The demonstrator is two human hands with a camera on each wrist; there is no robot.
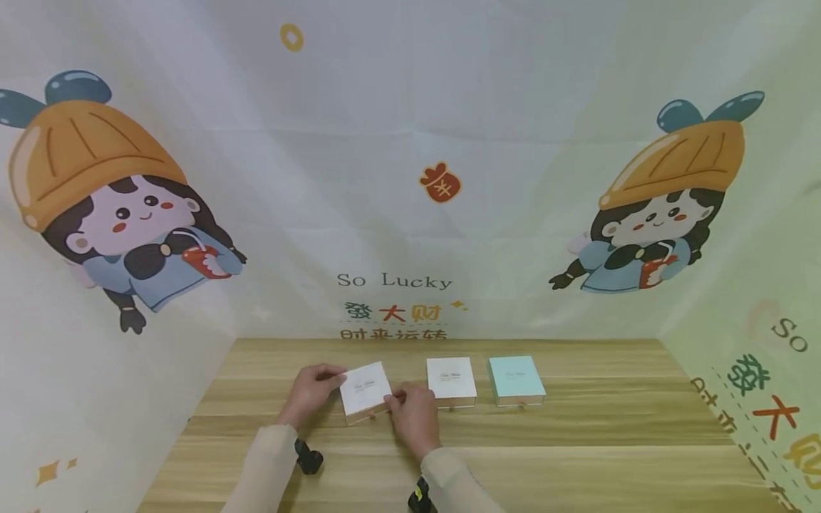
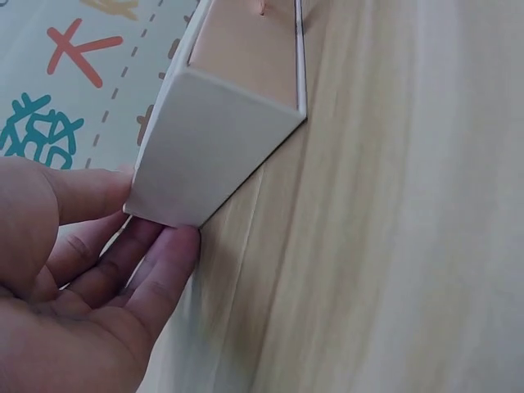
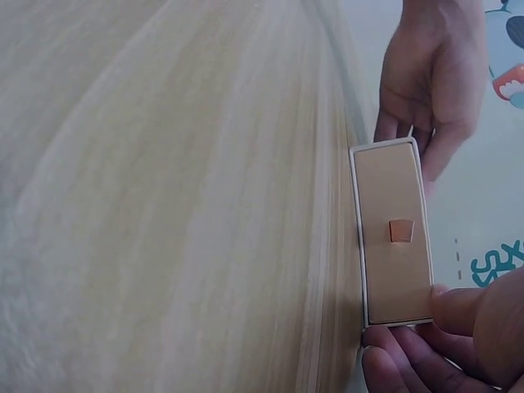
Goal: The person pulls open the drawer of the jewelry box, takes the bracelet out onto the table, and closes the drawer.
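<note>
Head — left grip (image 1: 311, 393), right grip (image 1: 415, 415) pinch white box (image 1: 364, 392)

The held white box (image 1: 365, 393): underside hidden in all views; upper end cut off by the left wrist view's top edge. Lid lettering (image 1: 363, 385): too small to read reliably. Left hand (image 1: 314, 390): fingertips partly hidden behind the held white box in the right wrist view. Right hand (image 1: 413, 415): cut off by the right wrist view's right edge. Second white box (image 1: 453, 377), right of the held white box: near-left corner hidden by the right hand. Turquoise box (image 1: 516, 377), farther right: lettering too faint to read. Sleeves (image 1: 261, 467), nearer than the held white box: cut off by the head view's lower edge.
</note>
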